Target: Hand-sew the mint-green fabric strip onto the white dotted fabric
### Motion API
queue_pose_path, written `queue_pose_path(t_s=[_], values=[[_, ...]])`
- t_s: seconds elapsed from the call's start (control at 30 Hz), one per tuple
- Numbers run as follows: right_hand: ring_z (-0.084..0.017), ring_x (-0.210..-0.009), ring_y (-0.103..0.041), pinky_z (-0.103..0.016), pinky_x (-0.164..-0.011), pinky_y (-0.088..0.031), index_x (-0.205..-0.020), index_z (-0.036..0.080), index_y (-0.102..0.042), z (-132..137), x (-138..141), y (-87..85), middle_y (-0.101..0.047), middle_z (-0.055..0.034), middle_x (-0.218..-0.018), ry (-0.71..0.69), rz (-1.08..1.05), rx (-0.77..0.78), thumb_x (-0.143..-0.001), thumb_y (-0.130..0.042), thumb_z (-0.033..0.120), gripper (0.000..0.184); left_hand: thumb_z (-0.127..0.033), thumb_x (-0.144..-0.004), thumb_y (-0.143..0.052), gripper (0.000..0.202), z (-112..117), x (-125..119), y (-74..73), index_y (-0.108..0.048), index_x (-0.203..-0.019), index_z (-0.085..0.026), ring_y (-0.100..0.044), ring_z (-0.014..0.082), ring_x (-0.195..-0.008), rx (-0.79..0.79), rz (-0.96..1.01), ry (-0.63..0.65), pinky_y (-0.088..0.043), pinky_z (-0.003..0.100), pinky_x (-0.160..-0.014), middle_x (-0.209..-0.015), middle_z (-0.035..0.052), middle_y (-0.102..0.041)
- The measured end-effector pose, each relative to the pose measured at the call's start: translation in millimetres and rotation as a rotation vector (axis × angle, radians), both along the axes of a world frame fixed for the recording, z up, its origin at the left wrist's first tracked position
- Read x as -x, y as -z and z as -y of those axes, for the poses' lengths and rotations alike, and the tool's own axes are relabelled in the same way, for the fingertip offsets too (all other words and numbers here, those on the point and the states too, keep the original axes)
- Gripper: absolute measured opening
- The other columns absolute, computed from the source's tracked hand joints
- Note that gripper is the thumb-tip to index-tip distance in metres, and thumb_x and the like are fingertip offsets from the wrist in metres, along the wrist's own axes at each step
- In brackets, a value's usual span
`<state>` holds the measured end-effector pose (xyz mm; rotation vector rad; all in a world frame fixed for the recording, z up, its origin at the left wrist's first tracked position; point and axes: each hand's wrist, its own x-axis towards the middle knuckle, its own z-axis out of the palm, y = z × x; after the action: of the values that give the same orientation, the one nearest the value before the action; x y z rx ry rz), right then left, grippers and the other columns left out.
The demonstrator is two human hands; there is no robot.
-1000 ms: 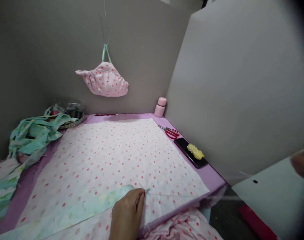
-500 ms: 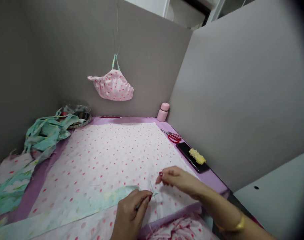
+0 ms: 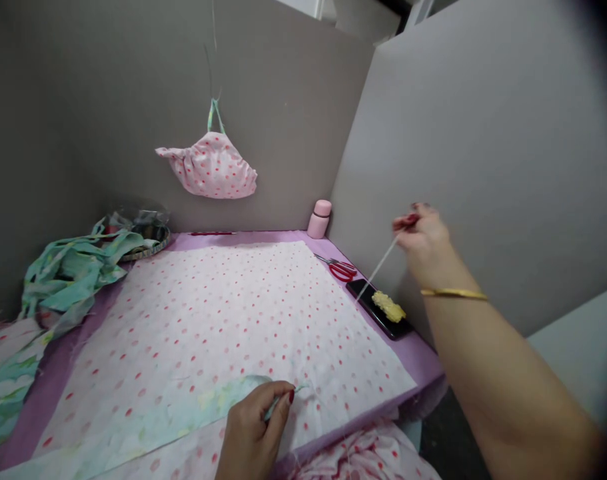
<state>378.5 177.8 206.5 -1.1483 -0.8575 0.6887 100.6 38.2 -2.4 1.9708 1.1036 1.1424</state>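
My left hand (image 3: 257, 423) is closed in a pinch on the end of a pale green patterned fabric strip (image 3: 163, 423), low over the table. That strip runs off to the left across a white cloth with pink and red dots (image 3: 223, 300). Raised to the right, in front of the partition, my right hand (image 3: 423, 240) has its fingers closed on a light thread (image 3: 378, 267). The thread slants down and left from the fingers, and its lower part fades against the cloth. Motion blurs the right fingertips, so whether a needle is among them cannot be seen.
Red-handled scissors (image 3: 339, 268), a black phone (image 3: 368, 303) with a yellow hair clip (image 3: 389, 307) and a pink bottle (image 3: 320, 220) line the right side. Green fabric scraps (image 3: 73, 270) pile up at left. A dotted fabric piece (image 3: 216, 167) hangs from the grey partition.
My right hand has risen far up and to the right from beside the left hand, drawing the thread out. The left hand keeps its pinch on the strip. The view has shifted slightly.
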Motion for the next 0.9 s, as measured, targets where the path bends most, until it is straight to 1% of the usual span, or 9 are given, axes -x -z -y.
queue_pose_path(t_s=[0.1, 0.2, 0.23, 0.27, 0.33, 0.43, 0.57, 0.77, 0.9], values=[[-0.004, -0.032, -0.014, -0.013, -0.033, -0.013, -0.064, 0.021, -0.041, -5, -1, 1.2, -0.019, 0.0131, -0.041, 0.015, 0.042, 0.008, -0.087, -0.044, 0.025, 0.024, -0.022, -0.087, -0.051, 0.015, -2, 1, 2.2, -0.066, -0.088, -0.022, -0.070, 0.0141, -0.073, -0.012, -0.004, 0.010, -0.056, 0.020, -0.065, -0.081, 0.0007, -0.074], [-0.003, -0.035, -0.026, -0.016, -0.033, -0.014, -0.065, 0.018, -0.056, 16, 32, 54.2, -0.040, 0.0094, -0.044, -0.194, 0.130, 0.163, -0.068, -0.066, 0.015, 0.011, -0.020, -0.086, -0.051, 0.015, -3, 2, 4.0, -0.066, -0.088, -0.022, -0.070, 0.0132, -0.072, -0.027, -0.001, 0.030, -0.055, 0.019, -0.065, -0.080, 0.0000, -0.073], [-0.003, -0.036, -0.029, -0.017, -0.033, -0.015, -0.063, 0.016, -0.061, 26, 44, 75.4, -0.045, 0.0075, -0.046, -0.351, 0.176, 0.268, -0.061, -0.070, 0.011, 0.011, -0.020, -0.086, -0.051, 0.015, -4, 2, 4.3, -0.066, -0.088, -0.022, -0.070, 0.0131, -0.072, -0.027, -0.003, 0.040, -0.055, 0.019, -0.065, -0.080, 0.0001, -0.073], [-0.004, -0.038, -0.032, -0.016, -0.034, -0.018, -0.071, 0.016, -0.066, 36, 54, 95.1, -0.047, 0.0069, -0.048, -0.698, 0.290, 0.440, -0.064, -0.068, 0.012, 0.008, -0.020, -0.086, -0.051, 0.015, -4, 2, 4.4, -0.065, -0.089, -0.022, -0.070, 0.0131, -0.072, -0.027, -0.006, 0.050, -0.056, 0.019, -0.065, -0.080, 0.0003, -0.073], [-0.003, -0.040, -0.031, -0.016, -0.038, -0.021, -0.088, 0.017, -0.071, 52, 68, 125.7, -0.045, 0.0091, -0.047, -1.149, 0.421, 0.596, -0.067, -0.066, 0.012, 0.022, -0.019, -0.086, -0.051, 0.015, -5, 1, 4.0, -0.065, -0.090, -0.022, -0.070, 0.0133, -0.073, -0.024, -0.010, 0.057, -0.056, 0.020, -0.066, -0.081, 0.0004, -0.073], [-0.004, -0.046, -0.041, -0.015, -0.046, -0.032, -0.093, 0.019, -0.071, 64, 76, 147.5, -0.052, 0.0087, -0.052, -1.447, 0.447, 0.677, -0.067, -0.067, 0.014, 0.027, -0.019, -0.086, -0.051, 0.016, -5, 0, 2.2, -0.066, -0.090, -0.023, -0.070, 0.0136, -0.072, -0.030, 0.009, 0.046, -0.056, 0.020, -0.064, -0.081, 0.0005, -0.074], [-0.008, -0.057, -0.054, -0.019, -0.054, -0.041, -0.069, 0.016, -0.069, 59, 73, 150.5, -0.064, 0.0027, -0.065, -1.365, 0.374, 0.693, -0.062, -0.068, 0.018, 0.007, -0.020, -0.086, -0.050, 0.016, -4, 0, 1.3, -0.066, -0.088, -0.022, -0.070, 0.0144, -0.069, -0.026, 0.011, 0.039, -0.057, 0.021, -0.061, -0.078, 0.0013, -0.074], [-0.005, -0.039, -0.021, -0.018, -0.037, -0.016, -0.076, 0.019, -0.059, 22, 45, 127.3, -0.038, 0.0105, -0.047, -0.819, 0.313, 0.507, -0.069, -0.062, 0.035, 0.018, -0.021, -0.087, -0.050, 0.016, -4, 1, 4.1, -0.065, -0.091, -0.023, -0.069, 0.0140, -0.074, 0.017, -0.048, 0.064, -0.056, 0.022, -0.066, -0.082, 0.0005, -0.073], [-0.006, -0.039, -0.014, -0.022, -0.039, -0.011, -0.076, 0.020, -0.052, 3, 20, 119.1, -0.027, 0.0120, -0.047, -0.482, 0.326, 0.425, -0.069, -0.060, 0.042, 0.024, -0.021, -0.088, -0.049, 0.016, -4, 1, 4.2, -0.065, -0.090, -0.023, -0.069, 0.0146, -0.074, 0.039, -0.065, 0.059, -0.057, 0.024, -0.066, -0.082, 0.0007, -0.073]])
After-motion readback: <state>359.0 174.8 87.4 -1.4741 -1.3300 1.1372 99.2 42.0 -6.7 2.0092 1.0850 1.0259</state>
